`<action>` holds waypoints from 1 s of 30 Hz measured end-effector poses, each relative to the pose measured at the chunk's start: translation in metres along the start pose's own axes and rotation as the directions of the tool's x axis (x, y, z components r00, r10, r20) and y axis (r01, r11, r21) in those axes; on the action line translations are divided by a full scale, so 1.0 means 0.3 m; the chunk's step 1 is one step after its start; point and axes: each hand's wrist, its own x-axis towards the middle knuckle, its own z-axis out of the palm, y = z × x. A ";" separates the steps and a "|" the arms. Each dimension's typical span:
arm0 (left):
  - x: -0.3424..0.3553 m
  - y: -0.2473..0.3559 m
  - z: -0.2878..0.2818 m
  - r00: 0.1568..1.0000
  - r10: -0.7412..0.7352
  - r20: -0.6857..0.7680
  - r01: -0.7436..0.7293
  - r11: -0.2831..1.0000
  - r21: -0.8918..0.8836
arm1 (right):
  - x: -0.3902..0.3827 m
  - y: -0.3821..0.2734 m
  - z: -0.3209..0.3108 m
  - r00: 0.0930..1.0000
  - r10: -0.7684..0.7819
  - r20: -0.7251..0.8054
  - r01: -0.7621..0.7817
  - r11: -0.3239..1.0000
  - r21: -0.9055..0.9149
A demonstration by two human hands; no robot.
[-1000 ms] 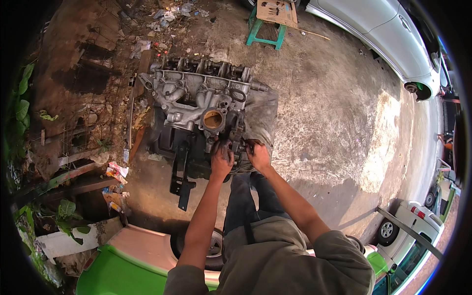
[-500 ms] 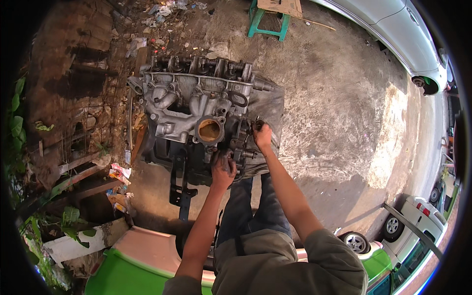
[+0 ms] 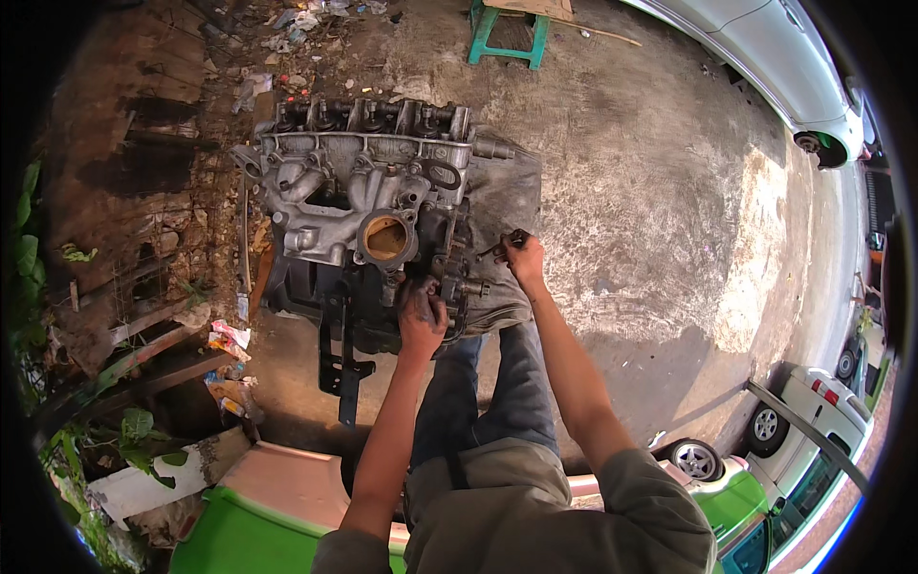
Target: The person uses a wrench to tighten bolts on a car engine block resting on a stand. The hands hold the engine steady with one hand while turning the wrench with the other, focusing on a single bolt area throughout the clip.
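Note:
A greasy grey metal engine [image 3: 330,234] stands in front of me, its row of valve gear along the far side and a round intake opening [image 3: 387,237] facing up. My left hand [image 3: 422,318] is closed, with its fingers curled against the engine's lower right part; its fingertips are partly hidden. Just off the engine's right side, my right hand [image 3: 524,258] is closed around a short dark metal tool [image 3: 491,253], whose exact kind is too small to tell. One end of the tool points left toward the engine.
Dark sheeting [image 3: 507,196] lies under the engine's right side. A black metal bracket [image 3: 344,368] sticks out toward me. A green stool [image 3: 507,48] stands beyond the engine. Rubble and litter [image 3: 229,340] lie left, a light-coloured car [image 3: 765,57] stands far right, and a green panel [image 3: 249,536] is near me.
My right hand has drawn back from the engine's right side, bringing the dark tool with it. My left hand stays against the engine. The whole view has shifted slightly.

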 end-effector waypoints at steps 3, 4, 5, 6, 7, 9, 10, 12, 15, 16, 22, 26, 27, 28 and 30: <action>0.002 0.005 0.001 1.000 -0.007 -0.024 0.007 1.000 -0.009 | -0.132 -0.001 -0.010 0.996 -0.082 -0.028 0.087 0.967 0.238; 0.008 0.003 0.000 0.999 0.026 -0.029 -0.025 1.000 0.008 | -0.166 0.000 0.001 0.989 -0.128 -0.070 0.142 0.956 0.258; 0.013 0.002 0.000 0.999 0.041 -0.027 -0.041 0.999 0.021 | -0.198 0.004 0.016 0.980 -0.170 -0.103 0.193 0.938 0.287; 0.013 0.004 -0.002 0.998 0.054 -0.024 -0.053 0.998 0.036 | -0.226 0.011 0.026 0.977 -0.172 -0.130 0.206 0.923 0.327; 0.010 0.007 -0.003 0.999 0.044 -0.024 -0.044 0.999 0.004 | -0.252 0.018 0.032 0.962 -0.228 -0.152 0.254 0.950 0.180; 0.013 0.011 -0.008 0.999 0.024 -0.021 -0.026 0.998 -0.063 | -0.289 0.027 0.043 0.946 -0.268 -0.180 0.255 0.962 -0.092; 0.009 0.015 -0.009 0.999 0.037 -0.032 -0.039 0.998 -0.056 | -0.301 0.026 0.054 0.901 -0.380 -0.210 0.323 0.910 -0.262; 0.011 0.020 -0.006 0.999 0.032 -0.040 -0.034 0.998 -0.058 | -0.316 0.011 0.070 0.893 -0.408 -0.189 0.329 0.880 -0.342; 0.013 0.008 -0.007 1.000 0.010 -0.011 -0.010 0.999 -0.043 | -0.337 -0.033 0.090 0.894 -0.414 -0.168 0.316 0.852 -0.417; 0.013 0.004 -0.005 0.999 0.034 -0.019 -0.034 0.999 -0.027 | -0.345 -0.049 0.095 0.889 -0.429 -0.163 0.329 0.843 -0.425; 0.012 -0.005 0.003 1.000 0.010 -0.008 -0.010 0.999 -0.032 | -0.365 -0.099 0.128 0.864 -0.469 -0.181 0.355 0.824 -0.441; 0.015 0.009 -0.006 1.000 -0.010 -0.008 0.010 0.999 -0.041 | -0.355 -0.090 0.130 0.858 -0.494 -0.144 0.398 0.814 -0.422; 0.017 0.012 -0.008 1.000 -0.010 -0.014 0.009 0.999 -0.045 | -0.354 -0.087 0.129 0.856 -0.499 -0.135 0.411 0.816 -0.407; 0.021 0.015 -0.010 1.000 -0.002 -0.015 0.001 0.999 -0.050 | -0.352 -0.085 0.127 0.854 -0.502 -0.134 0.419 0.818 -0.395; 0.025 0.020 -0.015 1.000 -0.006 -0.012 0.005 0.997 -0.077 | -0.353 -0.080 0.123 0.852 -0.512 -0.106 0.437 0.808 -0.395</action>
